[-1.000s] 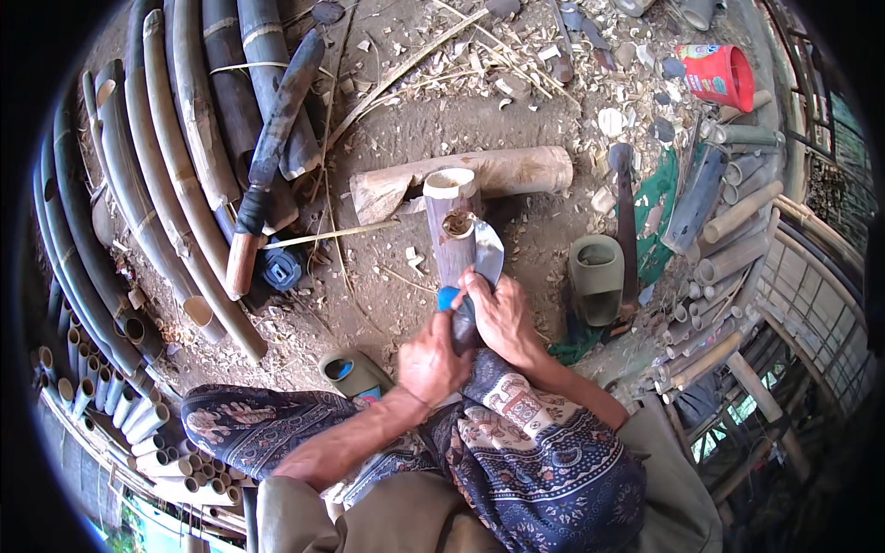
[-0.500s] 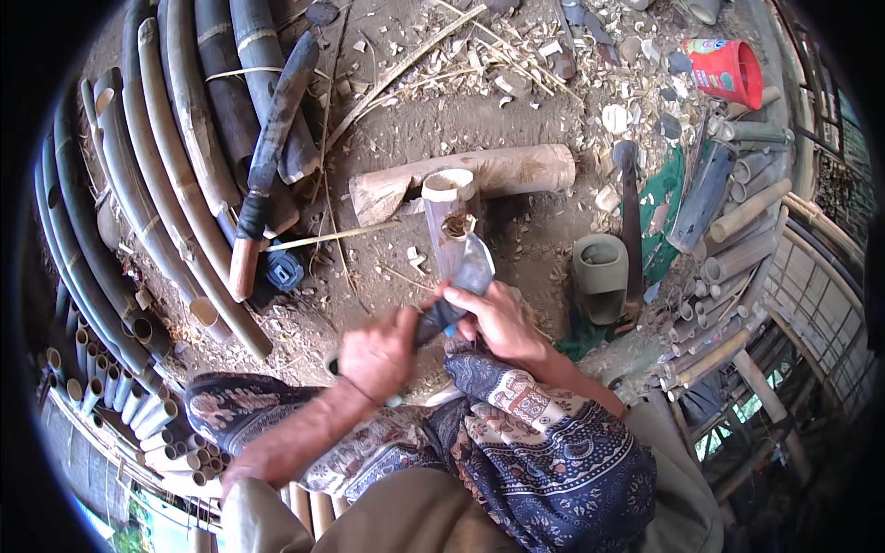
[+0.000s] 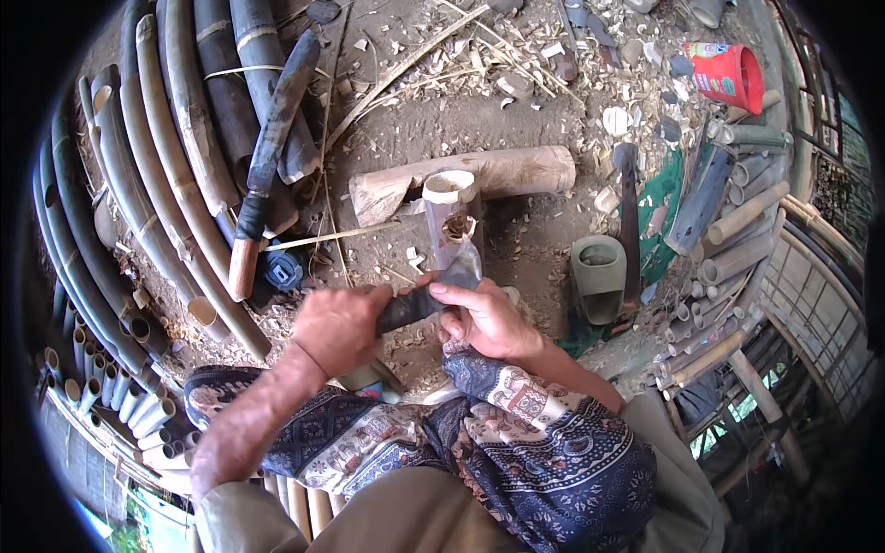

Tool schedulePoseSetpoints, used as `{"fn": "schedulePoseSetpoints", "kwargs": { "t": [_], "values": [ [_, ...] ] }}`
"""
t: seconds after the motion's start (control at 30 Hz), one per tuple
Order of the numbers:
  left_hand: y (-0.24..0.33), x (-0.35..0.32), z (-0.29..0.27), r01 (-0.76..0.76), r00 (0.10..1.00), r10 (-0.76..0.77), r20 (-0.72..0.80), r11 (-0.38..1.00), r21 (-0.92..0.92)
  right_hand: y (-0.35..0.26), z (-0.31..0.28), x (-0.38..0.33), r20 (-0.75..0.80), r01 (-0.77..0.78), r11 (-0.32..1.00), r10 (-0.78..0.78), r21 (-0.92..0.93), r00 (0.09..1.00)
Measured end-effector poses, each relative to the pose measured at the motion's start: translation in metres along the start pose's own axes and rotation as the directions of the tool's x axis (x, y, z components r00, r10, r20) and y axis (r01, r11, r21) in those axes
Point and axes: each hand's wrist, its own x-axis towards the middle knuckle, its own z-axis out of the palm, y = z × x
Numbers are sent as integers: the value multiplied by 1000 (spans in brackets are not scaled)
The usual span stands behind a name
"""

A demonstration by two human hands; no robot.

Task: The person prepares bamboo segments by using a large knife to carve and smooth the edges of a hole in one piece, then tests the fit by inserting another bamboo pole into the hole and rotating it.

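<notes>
With your left hand [image 3: 334,324] closed round the handle [image 3: 402,313] of the knife [image 3: 420,304] and your right hand [image 3: 493,319] pinching it near the blade [image 3: 461,266], favour short, shallow strokes at the side hole [image 3: 458,227] in the bamboo tube [image 3: 437,221], whose far end overlaps the crosswise bamboo piece [image 3: 530,170].

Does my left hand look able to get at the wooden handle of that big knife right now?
Probably, once freed: your left hand grips a dark-handled tool, but the wooden handle lies ahead to its left, uncovered.
</notes>
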Motion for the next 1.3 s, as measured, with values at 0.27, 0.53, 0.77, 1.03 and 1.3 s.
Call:
{"fn": "schedulePoseSetpoints", "kwargs": {
  "t": [0.27,0.53,0.77,1.03,1.3],
  "values": [
    [80,31,112,182,926,-353,-132,725,-664,-1,4,-8,-333,26,581,-501,-813,799],
    [56,22,141,78,874,-453,-175,486,-870,9,13,11,-177,-58,318,-360,-946,916],
    [-6,10,15,185,910,-223,-351,973,-137,3,38,37,-133,345,933,-356,-102,925],
    [73,32,-99,42,995,24,-92,759,650,-16,40,20,30,137,762,-201,633,979],
    [27,29,-97,-125,992,103,71,827,548,5,24,20,274,-59,860,-96,507,957]
  ]
}}
